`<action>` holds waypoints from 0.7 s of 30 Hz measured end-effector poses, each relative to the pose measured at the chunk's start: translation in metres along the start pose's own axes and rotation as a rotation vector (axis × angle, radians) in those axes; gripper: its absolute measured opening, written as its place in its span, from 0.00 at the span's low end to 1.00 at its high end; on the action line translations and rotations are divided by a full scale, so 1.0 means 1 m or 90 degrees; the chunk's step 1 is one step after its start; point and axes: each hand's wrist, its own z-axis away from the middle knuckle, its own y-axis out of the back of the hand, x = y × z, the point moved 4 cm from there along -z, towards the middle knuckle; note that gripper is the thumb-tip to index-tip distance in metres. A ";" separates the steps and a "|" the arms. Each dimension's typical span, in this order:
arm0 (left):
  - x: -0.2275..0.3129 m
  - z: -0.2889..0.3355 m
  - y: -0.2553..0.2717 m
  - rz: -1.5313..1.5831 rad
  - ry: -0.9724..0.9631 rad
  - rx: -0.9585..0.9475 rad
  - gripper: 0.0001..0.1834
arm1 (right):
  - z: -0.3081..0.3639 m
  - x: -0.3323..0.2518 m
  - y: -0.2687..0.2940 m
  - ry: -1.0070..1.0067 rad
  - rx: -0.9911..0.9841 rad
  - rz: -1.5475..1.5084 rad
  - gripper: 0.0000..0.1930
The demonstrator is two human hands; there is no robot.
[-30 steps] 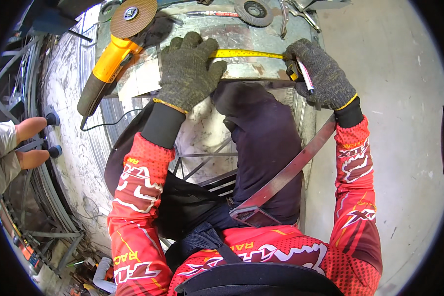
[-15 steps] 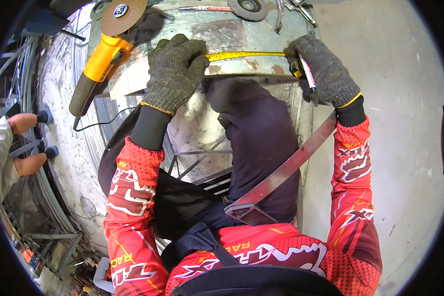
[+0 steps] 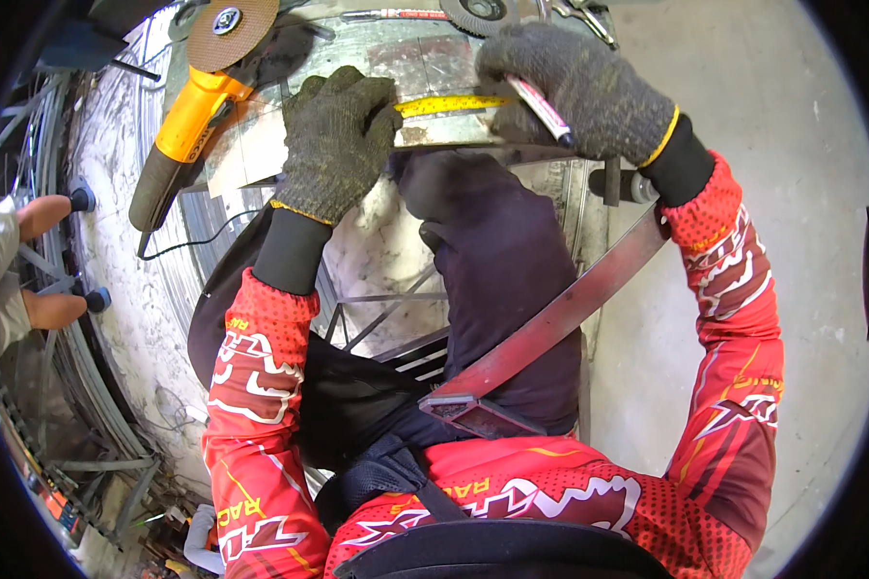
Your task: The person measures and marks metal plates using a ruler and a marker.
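My left hand [image 3: 336,140], in a dark grey knit glove, pinches one end of a tape measure's yellow blade [image 3: 446,104] on the metal-topped work surface [image 3: 343,43]. The blade runs right to my gloved right hand [image 3: 594,92]. Those fingers are closed around a white marker [image 3: 543,111], its dark end pointing down toward me. The tape's case is hidden by the right hand. Left of my left hand lies a yellow angle grinder [image 3: 195,121] with a brown disc [image 3: 232,37]. A reddish steel bar [image 3: 560,318] slants over my lap, below the right wrist.
At the far edge of the work surface lie a flap disc [image 3: 480,13], another marker [image 3: 396,14] and metal locking pliers [image 3: 581,19]. The grinder's black cord [image 3: 203,241] hangs at left. Steel lengths [image 3: 92,386] line the left side, where another person's legs [image 3: 48,311] show.
My right hand has moved left along the blade toward my left hand, leaving a shorter stretch visible. The marker came along, and the tape case has gone from sight. My left hand stays nearly still.
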 end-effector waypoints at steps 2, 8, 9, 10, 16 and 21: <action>0.000 0.001 0.002 -0.001 0.004 0.000 0.11 | 0.005 -0.004 -0.007 -0.017 -0.001 -0.006 0.28; 0.003 -0.002 0.003 0.007 0.014 -0.010 0.12 | 0.022 0.020 -0.022 -0.164 0.070 -0.244 0.18; 0.003 -0.004 0.003 0.004 0.009 -0.006 0.12 | 0.025 0.021 -0.027 -0.131 0.118 -0.172 0.17; 0.004 -0.006 0.001 0.013 0.010 -0.005 0.12 | 0.030 0.024 -0.034 -0.147 0.127 -0.160 0.17; -0.002 0.000 0.003 0.010 0.028 -0.013 0.12 | 0.023 -0.028 -0.047 -0.200 0.122 0.098 0.15; 0.002 -0.003 0.000 0.020 0.013 -0.004 0.11 | 0.032 -0.022 -0.048 -0.282 0.172 0.088 0.15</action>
